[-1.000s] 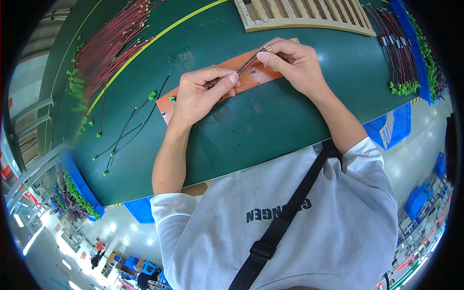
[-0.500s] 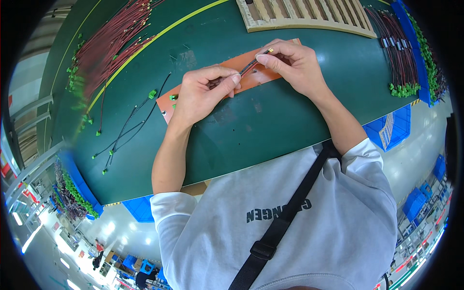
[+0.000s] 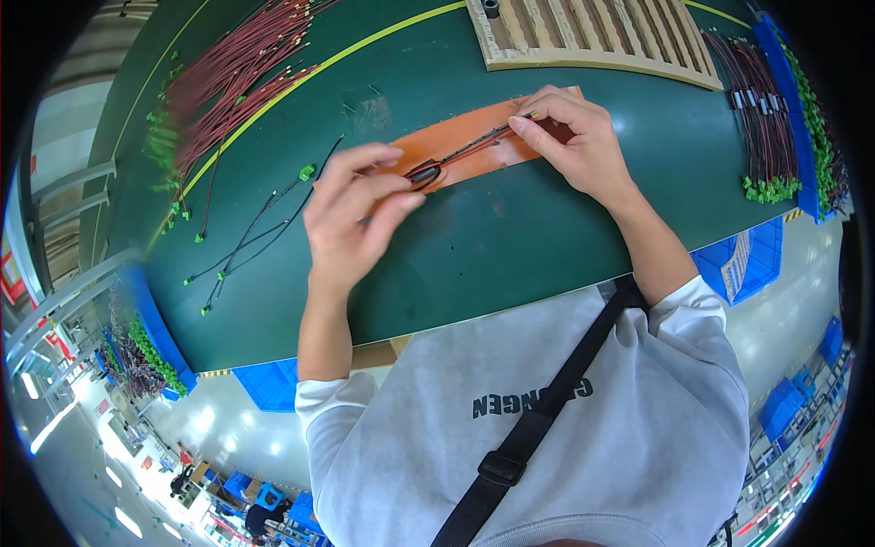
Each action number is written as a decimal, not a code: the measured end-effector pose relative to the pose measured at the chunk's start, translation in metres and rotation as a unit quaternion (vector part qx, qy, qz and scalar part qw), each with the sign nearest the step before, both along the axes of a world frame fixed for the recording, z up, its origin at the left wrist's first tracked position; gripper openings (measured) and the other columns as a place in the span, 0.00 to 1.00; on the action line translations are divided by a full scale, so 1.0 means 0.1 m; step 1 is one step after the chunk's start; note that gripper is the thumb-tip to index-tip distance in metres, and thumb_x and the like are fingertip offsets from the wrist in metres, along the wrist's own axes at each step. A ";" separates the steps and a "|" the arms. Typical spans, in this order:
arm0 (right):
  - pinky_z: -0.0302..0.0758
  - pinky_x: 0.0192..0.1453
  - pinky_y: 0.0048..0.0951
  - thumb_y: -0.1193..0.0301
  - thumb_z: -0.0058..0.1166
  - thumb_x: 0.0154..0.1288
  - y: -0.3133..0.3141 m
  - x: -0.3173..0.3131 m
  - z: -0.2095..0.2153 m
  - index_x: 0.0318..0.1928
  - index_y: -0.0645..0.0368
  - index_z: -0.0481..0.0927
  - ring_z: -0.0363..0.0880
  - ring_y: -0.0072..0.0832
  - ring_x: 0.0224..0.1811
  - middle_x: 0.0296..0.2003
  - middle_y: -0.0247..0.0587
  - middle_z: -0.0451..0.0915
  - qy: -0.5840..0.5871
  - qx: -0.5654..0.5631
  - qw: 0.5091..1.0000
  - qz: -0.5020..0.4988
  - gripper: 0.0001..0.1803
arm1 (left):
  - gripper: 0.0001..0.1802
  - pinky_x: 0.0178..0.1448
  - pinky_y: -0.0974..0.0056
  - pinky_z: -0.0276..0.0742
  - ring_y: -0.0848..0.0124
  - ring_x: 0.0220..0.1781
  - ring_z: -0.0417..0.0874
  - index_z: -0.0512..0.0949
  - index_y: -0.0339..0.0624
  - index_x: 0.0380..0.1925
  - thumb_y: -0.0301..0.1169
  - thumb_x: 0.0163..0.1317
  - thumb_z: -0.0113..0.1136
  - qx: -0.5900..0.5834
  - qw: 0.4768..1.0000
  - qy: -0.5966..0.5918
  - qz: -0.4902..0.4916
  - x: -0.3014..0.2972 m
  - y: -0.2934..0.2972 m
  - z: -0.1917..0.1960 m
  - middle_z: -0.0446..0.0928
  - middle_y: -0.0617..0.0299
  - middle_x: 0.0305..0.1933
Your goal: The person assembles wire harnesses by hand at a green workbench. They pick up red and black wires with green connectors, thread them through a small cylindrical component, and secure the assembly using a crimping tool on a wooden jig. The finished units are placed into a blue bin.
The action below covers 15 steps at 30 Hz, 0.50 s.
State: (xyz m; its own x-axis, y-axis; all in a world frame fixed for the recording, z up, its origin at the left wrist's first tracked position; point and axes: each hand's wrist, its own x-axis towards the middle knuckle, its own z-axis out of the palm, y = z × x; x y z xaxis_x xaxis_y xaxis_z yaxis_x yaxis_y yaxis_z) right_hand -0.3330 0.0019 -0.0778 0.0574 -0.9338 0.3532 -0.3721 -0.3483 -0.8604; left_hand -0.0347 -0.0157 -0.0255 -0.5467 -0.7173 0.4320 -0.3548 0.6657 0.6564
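My right hand (image 3: 579, 141) pinches the end of a dark red-and-black wire cable (image 3: 474, 146) between thumb and fingers. The cable runs down to the left above an orange strip-shaped board (image 3: 456, 130). Its left part bends into a small loop around a black piece (image 3: 425, 171), close to the fingertips of my left hand (image 3: 351, 214). Those left fingers are spread apart from the thumb, and they hide the board's left end. Left of that hand, several loose black wires with green connectors (image 3: 307, 172) lie on the green table (image 3: 492, 264).
Red wires (image 3: 246, 77) lie in a large bundle at the far left. A slotted beige tray (image 3: 592, 66) stands at the back. Bundled dark wires with green connectors (image 3: 770, 189) lie at the right, beside a blue bin (image 3: 791, 109). Another blue bin (image 3: 159, 333) is at the lower left.
My left hand has let go of the cable, drawn back left and opened its fingers. The looped part now shows. My right hand keeps its pinch; the view has shifted slightly.
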 end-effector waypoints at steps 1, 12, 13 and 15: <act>0.72 0.43 0.27 0.72 0.65 0.69 -0.01 -0.01 0.00 0.36 0.63 0.84 0.80 0.27 0.33 0.34 0.35 0.85 0.011 -0.003 1.000 0.007 0.06 | 0.14 0.54 0.57 0.84 0.58 0.49 0.87 0.84 0.34 0.43 0.20 0.56 0.73 -0.010 0.999 -0.026 0.018 -0.02 0.04 -0.03 0.83 0.49 0.53; 0.68 0.47 0.36 0.72 0.68 0.62 0.00 0.01 -0.02 0.29 0.57 0.80 0.76 0.33 0.35 0.29 0.33 0.81 0.246 -0.113 0.962 -0.015 0.09 | 0.10 0.44 0.55 0.83 0.56 0.43 0.86 0.82 0.36 0.35 0.20 0.54 0.73 -0.063 0.988 -0.103 0.096 -0.26 0.09 -0.28 0.86 0.55 0.40; 0.68 0.46 0.36 0.72 0.68 0.62 0.00 0.02 -0.03 0.29 0.57 0.79 0.76 0.33 0.34 0.29 0.33 0.80 0.235 -0.104 0.966 0.000 0.09 | 0.10 0.43 0.55 0.83 0.56 0.42 0.86 0.81 0.36 0.35 0.19 0.54 0.73 -0.055 0.989 -0.094 0.098 -0.27 0.09 -0.28 0.86 0.55 0.40; 0.68 0.46 0.36 0.72 0.69 0.62 -0.01 0.04 -0.03 0.29 0.57 0.79 0.75 0.33 0.33 0.28 0.34 0.80 0.226 -0.108 0.968 0.001 0.10 | 0.12 0.42 0.56 0.83 0.56 0.41 0.86 0.80 0.36 0.37 0.18 0.55 0.73 0.008 0.991 -0.074 0.112 -0.31 0.10 -0.34 0.85 0.54 0.39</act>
